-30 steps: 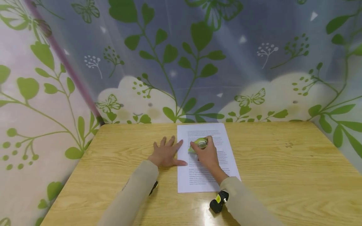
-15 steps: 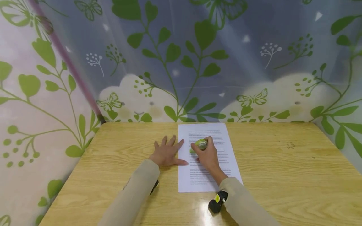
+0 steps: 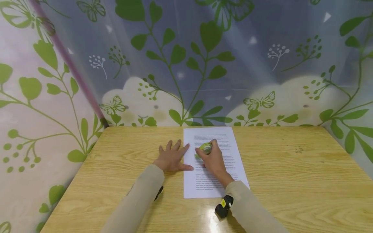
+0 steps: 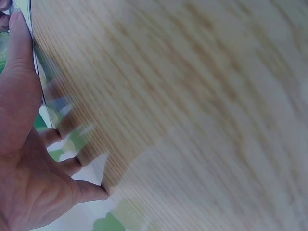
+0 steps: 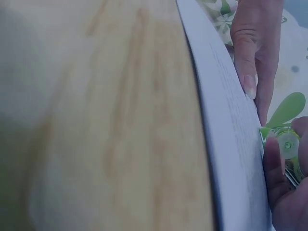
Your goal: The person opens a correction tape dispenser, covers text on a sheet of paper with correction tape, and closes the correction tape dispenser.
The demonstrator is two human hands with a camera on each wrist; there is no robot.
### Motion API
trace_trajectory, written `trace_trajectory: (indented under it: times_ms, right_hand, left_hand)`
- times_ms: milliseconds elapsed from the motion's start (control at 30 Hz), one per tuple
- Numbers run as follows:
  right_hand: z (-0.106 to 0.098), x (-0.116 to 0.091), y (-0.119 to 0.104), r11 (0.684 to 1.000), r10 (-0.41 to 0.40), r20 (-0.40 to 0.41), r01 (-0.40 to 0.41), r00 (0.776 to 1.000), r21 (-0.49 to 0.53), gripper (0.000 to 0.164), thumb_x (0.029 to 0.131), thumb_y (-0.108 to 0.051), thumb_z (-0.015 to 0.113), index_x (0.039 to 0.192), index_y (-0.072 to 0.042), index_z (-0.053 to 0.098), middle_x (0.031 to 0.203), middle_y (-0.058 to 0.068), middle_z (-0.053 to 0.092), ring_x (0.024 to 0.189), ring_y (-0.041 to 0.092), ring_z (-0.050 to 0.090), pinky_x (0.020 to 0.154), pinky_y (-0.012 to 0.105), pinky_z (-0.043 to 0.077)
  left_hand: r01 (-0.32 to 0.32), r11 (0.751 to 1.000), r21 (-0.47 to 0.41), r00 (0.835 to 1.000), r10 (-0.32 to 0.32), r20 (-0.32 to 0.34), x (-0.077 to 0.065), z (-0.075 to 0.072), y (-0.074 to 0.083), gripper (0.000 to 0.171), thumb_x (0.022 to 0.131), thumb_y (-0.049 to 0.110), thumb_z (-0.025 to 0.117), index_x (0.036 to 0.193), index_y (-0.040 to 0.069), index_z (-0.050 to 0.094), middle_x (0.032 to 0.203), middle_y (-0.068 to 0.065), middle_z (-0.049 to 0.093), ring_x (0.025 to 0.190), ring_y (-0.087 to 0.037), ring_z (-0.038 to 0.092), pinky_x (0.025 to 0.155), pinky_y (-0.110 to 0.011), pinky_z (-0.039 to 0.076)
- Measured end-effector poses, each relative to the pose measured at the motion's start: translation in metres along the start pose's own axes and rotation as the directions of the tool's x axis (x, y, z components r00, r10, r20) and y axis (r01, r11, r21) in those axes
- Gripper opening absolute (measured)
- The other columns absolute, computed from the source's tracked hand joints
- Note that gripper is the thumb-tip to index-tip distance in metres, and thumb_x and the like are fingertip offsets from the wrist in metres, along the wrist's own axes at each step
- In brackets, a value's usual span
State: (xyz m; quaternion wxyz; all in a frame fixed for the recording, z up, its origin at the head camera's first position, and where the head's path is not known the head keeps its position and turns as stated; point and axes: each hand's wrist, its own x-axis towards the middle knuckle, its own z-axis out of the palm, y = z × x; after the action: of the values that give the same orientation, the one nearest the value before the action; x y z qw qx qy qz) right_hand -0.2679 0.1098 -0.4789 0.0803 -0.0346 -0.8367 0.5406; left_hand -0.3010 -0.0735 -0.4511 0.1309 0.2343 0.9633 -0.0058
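Note:
A sheet of printed paper (image 3: 189,186) lies flat on the wooden table. My right hand (image 3: 215,159) pinches a green, see-through correction tape (image 3: 207,148) between thumb and fingers, its tip down at the upper left part of the text. In the right wrist view the round spool of the correction tape (image 5: 288,144) shows between the fingers. A white gap runs through the text just right of the tip. My left hand (image 3: 172,158) rests with spread fingers at the paper's left edge, thumb and index fingertip on the sheet. The left wrist view shows that hand (image 4: 29,163) from the thumb side.
The wooden table (image 3: 279,181) reaches back to a curtain (image 3: 250,64) printed with leaves and butterflies. More of this patterned cloth (image 3: 35,97) hangs along the left side. A black wrist camera (image 3: 223,208) sits under the right sleeve, close over the table.
My right hand has shifted very slightly left with the correction tape over the past half second. The left hand and the paper stay in place; the head view has moved a little.

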Motion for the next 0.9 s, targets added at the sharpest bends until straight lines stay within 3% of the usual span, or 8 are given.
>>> trace_trajectory:
  times_ms: [200, 433, 667, 900]
  right_hand:
    - [-0.002, 0.001, -0.002, 0.999, -0.029, 0.010, 0.030, 1.000, -0.041, 0.046, 0.087, -0.029, 0.072, 0.109, -0.005, 0.040, 0.095, 0.013, 0.054, 0.067, 0.018, 0.057, 0.052, 0.029, 0.049]
    - [-0.004, 0.000, -0.001, 1.000, 0.011, 0.007, -0.011, 1.000, -0.014, 0.046, 0.087, -0.028, 0.072, 0.110, -0.007, 0.039, 0.094, 0.013, 0.054, 0.053, 0.020, 0.057, 0.044, 0.031, 0.049]
    - [-0.008, 0.000, 0.000, 1.000, 0.008, 0.014, -0.007, 1.000, -0.020, 0.046, 0.087, -0.029, 0.071, 0.111, -0.006, 0.039, 0.095, 0.013, 0.054, 0.057, 0.018, 0.057, 0.045, 0.030, 0.049]
    - [-0.012, -0.001, 0.000, 1.000, 0.000, 0.010, 0.000, 1.000, -0.011, 0.046, 0.086, -0.027, 0.073, 0.110, -0.006, 0.039, 0.093, 0.014, 0.055, 0.046, 0.018, 0.055, 0.043, 0.031, 0.049]
  left_hand:
    - [0.004, 1.000, 0.005, 1.000, -0.005, 0.014, 0.000, -0.002, 0.001, 0.101, 0.073, 0.083, 0.046, 0.154, 0.031, 0.016, 0.158, -0.012, 0.012, 0.140, -0.046, 0.010, 0.100, -0.071, 0.015]
    - [-0.004, 1.000, -0.002, 1.000, 0.004, 0.008, 0.001, -0.001, 0.002, 0.100, 0.074, 0.082, 0.047, 0.154, 0.030, 0.017, 0.158, -0.012, 0.013, 0.139, -0.046, 0.010, 0.099, -0.072, 0.016]
    - [-0.001, 1.000, -0.001, 1.000, 0.001, 0.003, 0.000, 0.000, 0.002, 0.100, 0.074, 0.082, 0.047, 0.154, 0.030, 0.018, 0.158, -0.013, 0.014, 0.139, -0.046, 0.011, 0.099, -0.072, 0.016]
    - [0.000, 1.000, 0.000, 1.000, 0.000, -0.005, 0.000, 0.001, 0.000, 0.100, 0.074, 0.082, 0.047, 0.154, 0.030, 0.019, 0.158, -0.012, 0.014, 0.139, -0.046, 0.012, 0.099, -0.071, 0.017]
